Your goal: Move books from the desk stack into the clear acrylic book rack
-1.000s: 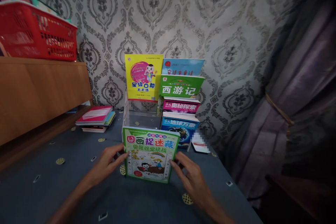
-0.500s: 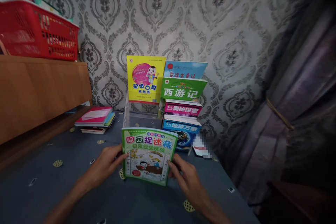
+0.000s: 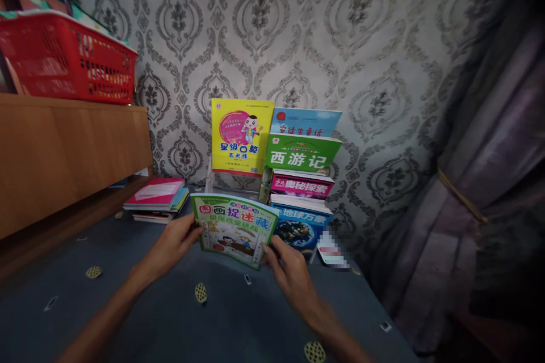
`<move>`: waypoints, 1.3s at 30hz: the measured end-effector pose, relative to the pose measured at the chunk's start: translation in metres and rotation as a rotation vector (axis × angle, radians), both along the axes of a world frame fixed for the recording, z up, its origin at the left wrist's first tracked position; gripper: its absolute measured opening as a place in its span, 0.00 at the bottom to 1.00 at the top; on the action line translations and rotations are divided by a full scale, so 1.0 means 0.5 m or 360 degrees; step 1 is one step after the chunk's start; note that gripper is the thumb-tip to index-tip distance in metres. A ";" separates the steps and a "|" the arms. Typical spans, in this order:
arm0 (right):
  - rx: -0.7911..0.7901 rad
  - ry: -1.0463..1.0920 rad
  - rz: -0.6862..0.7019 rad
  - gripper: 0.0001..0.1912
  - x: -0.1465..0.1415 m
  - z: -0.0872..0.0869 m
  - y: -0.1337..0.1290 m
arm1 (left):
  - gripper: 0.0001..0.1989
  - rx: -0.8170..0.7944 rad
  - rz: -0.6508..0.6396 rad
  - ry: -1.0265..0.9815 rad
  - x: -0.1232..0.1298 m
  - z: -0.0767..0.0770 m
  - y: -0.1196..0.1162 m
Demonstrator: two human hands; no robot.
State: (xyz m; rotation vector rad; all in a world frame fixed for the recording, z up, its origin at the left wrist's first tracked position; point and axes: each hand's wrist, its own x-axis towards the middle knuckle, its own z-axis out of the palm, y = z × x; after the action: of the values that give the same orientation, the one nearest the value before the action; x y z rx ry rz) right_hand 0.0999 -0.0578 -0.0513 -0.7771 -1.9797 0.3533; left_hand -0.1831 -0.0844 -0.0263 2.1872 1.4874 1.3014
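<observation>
Both my hands grip the side edges of a green children's picture book with a Chinese title (image 3: pixel 234 229), held low over the blue cloth and bowed slightly. My left hand (image 3: pixel 176 244) holds its left edge, and my right hand (image 3: pixel 289 272) holds its lower right edge. Just behind it stands a transparent acrylic book stand (image 3: pixel 208 176). This stand displays a yellow arithmetic book (image 3: pixel 242 136), a green Journey to the West book (image 3: pixel 302 153), a pink book (image 3: pixel 300 184) and a blue Earth book (image 3: pixel 300 229), which my hands do not touch.
A blue patterned cloth (image 3: pixel 140 306) covers the table. At left, a pile of thin books (image 3: pixel 155 198) lies by a wooden cabinet (image 3: pixel 63 159) topped with a red plastic basket (image 3: pixel 68 59). A pixelated card (image 3: pixel 332 249) lies right of the stand, beside a purple curtain (image 3: pixel 464 181).
The green book has risen off the cloth and tilted back, now bowing between my hands. Both hands have moved up with it, and the view has shifted slightly.
</observation>
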 end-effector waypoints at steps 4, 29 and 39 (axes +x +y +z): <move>0.0022 0.0033 -0.0008 0.15 -0.015 0.016 0.028 | 0.12 0.0081 0.0063 0.0015 -0.004 0.023 0.022; 0.0595 0.0288 -0.0217 0.13 -0.051 0.208 0.121 | 0.09 0.0858 0.0507 0.0108 0.018 0.216 0.082; 0.0489 0.0295 -0.0106 0.10 -0.061 0.243 0.185 | 0.10 0.0776 0.0528 0.0208 0.005 0.244 0.137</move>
State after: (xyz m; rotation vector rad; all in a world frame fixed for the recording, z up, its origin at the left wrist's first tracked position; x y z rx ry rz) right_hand 0.0696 0.0347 0.0700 -0.5897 -1.7751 0.0741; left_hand -0.1806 -0.0157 0.0959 2.4191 1.7963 1.8237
